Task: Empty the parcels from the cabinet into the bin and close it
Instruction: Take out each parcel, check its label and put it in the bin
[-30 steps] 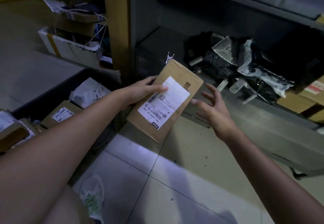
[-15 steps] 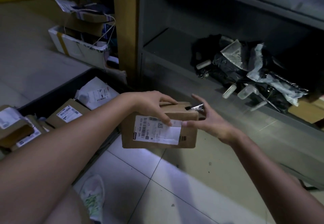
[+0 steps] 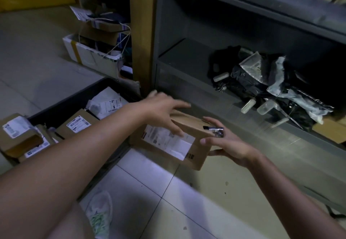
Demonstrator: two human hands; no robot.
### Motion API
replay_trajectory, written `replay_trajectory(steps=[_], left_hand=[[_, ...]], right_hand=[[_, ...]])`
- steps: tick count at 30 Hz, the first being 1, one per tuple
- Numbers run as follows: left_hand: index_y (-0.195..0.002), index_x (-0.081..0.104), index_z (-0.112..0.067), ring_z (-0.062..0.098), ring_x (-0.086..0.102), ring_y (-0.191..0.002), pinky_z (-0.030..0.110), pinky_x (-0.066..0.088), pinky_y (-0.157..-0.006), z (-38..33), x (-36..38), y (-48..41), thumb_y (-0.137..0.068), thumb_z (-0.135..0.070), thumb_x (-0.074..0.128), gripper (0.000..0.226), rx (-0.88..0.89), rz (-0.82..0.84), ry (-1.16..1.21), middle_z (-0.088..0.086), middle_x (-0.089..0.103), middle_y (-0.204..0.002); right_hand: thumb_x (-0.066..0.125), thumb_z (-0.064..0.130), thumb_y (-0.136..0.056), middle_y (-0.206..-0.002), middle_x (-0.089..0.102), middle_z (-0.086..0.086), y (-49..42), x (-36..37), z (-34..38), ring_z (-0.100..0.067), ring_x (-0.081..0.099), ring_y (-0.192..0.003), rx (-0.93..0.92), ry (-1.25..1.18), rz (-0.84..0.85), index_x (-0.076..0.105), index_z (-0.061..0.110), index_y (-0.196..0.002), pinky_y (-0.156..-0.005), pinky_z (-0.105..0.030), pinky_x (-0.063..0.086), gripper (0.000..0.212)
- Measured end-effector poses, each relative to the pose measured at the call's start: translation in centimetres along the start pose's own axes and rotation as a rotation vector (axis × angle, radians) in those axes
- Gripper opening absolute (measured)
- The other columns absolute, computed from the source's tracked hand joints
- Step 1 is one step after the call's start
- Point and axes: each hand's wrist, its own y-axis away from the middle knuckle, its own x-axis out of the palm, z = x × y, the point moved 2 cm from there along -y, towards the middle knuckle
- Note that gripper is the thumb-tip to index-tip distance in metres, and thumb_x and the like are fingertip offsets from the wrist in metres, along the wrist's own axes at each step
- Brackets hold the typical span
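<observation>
cardboard box (image 3: pixel 189 125) in mid-air above floor (image 3: pixel 168 201), tilted, label (image 3: pixel 168 141) toward camera. right hand (image 3: pixel 230 145) grasps its 3 o'clock end, fingers on top, thumb beneath. left hand (image 3: pixel 162 111) over top at 10 o'clock, fingers splayed, released; contact unclear from blur. bin (image 3: pixel 61 105) at 9 o'clock of box, parcels (image 3: pixel 78 126) inside. cabinet (image 3: pixel 187 60) at 1 o'clock, black bags (image 3: pixel 252 81) on its shelf.
</observation>
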Motion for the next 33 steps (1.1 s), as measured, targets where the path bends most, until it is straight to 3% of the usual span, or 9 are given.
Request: replay_trajectory(steps=[2,4,8,11,14,19,23,26,33], left_hand=[[-0.151,0.002,-0.054,0.024,0.011,-0.150,0.057,0.007,-0.120,2.1,-2.0,0.9,-0.068,-0.077,0.066,0.107,-0.141,-0.227,-0.027,-0.002,0.019,-0.163],[-0.151,-0.004,-0.055,0.027,0.006,-0.152,0.056,0.010,-0.120,4.7,-3.5,2.1,-0.068,-0.073,0.071,0.113,-0.294,-0.406,0.185,0.001,0.007,-0.166],[-0.154,-0.003,-0.047,0.033,0.033,-0.143,0.051,0.035,-0.105,7.7,-2.4,3.4,-0.065,-0.058,0.078,0.121,-0.442,-0.387,1.126,0.006,0.030,-0.160],[-0.151,0.015,-0.050,0.037,0.055,-0.124,0.058,0.041,-0.100,8.4,-1.7,3.3,-0.070,-0.064,0.071,0.100,-0.416,-0.238,1.405,0.008,0.059,-0.137],[-0.141,0.043,-0.039,0.030,0.069,-0.107,0.055,0.051,-0.089,10.2,-2.2,3.4,-0.070,-0.068,0.071,0.081,-0.296,-0.240,1.483,0.005,0.072,-0.116],[-0.133,0.051,-0.038,0.033,0.067,-0.109,0.054,0.057,-0.082,15.0,-1.6,4.8,-0.057,-0.061,0.080,0.085,-0.325,-0.363,1.494,0.009,0.070,-0.117],[-0.127,0.050,-0.045,0.035,0.065,-0.109,0.054,0.057,-0.080,19.9,0.0,6.2,-0.056,-0.061,0.079,0.079,-0.439,-0.465,1.504,0.007,0.068,-0.119],[-0.131,0.047,-0.040,0.035,0.065,-0.100,0.053,0.057,-0.075,23.3,1.3,7.2,-0.055,-0.059,0.078,0.084,-0.509,-0.524,1.552,0.011,0.065,-0.118],[-0.138,0.045,-0.026,0.039,0.063,-0.113,0.053,0.057,-0.074,30.5,4.1,9.6,-0.059,-0.055,0.080,0.091,-0.626,-0.684,1.724,0.019,0.064,-0.126]], right_hand=[[0.082,0.024,-0.064,-0.131,0.060,0.000,-0.3,0.2,0.0,-0.023,0.066,-0.109,-0.017,-0.105,-0.063,0.052,0.043,-0.131,-0.075,-0.035,0.058,0.076],[0.080,0.029,-0.067,-0.130,0.064,-0.003,-0.9,0.7,-0.1,-0.027,0.069,-0.106,-0.025,-0.240,-0.097,0.054,0.041,-0.131,-0.076,-0.038,0.058,0.071],[0.073,0.033,-0.081,-0.108,0.073,-0.006,-2.5,3.7,1.2,-0.032,0.073,-0.095,-0.063,-0.521,-0.090,0.053,0.023,-0.137,-0.081,-0.043,0.060,0.060],[0.065,0.037,-0.079,-0.102,0.070,-0.010,-4.2,6.7,2.6,-0.041,0.071,-0.097,-0.021,-0.630,-0.045,0.050,0.014,-0.138,-0.086,-0.050,0.055,0.066],[0.067,0.043,-0.074,-0.119,0.069,-0.013,-6.3,9.3,4.1,-0.041,0.070,-0.100,0.014,-0.625,0.015,0.051,0.017,-0.138,-0.084,-0.050,0.054,0.071],[0.067,0.051,-0.072,-0.127,0.067,-0.008,-10.4,13.0,5.1,-0.038,0.070,-0.101,0.049,-0.511,0.112,0.054,0.028,-0.133,-0.082,-0.047,0.055,0.067],[0.068,0.059,-0.067,-0.111,0.073,-0.003,-13.6,14.6,6.3,-0.030,0.073,-0.079,0.048,-0.357,0.096,0.068,0.031,-0.116,-0.071,-0.033,0.054,0.057],[0.069,0.050,-0.083,-0.112,0.071,-0.006,-16.5,15.9,7.6,-0.017,0.060,-0.058,-0.048,-0.168,-0.020,0.071,0.025,-0.108,-0.057,-0.025,0.045,0.036],[0.065,0.050,-0.089,-0.089,0.074,0.008,-24.8,23.5,8.7,-0.010,0.067,-0.085,-0.286,0.110,-0.099,0.075,0.024,-0.098,-0.069,-0.025,0.049,0.029]])
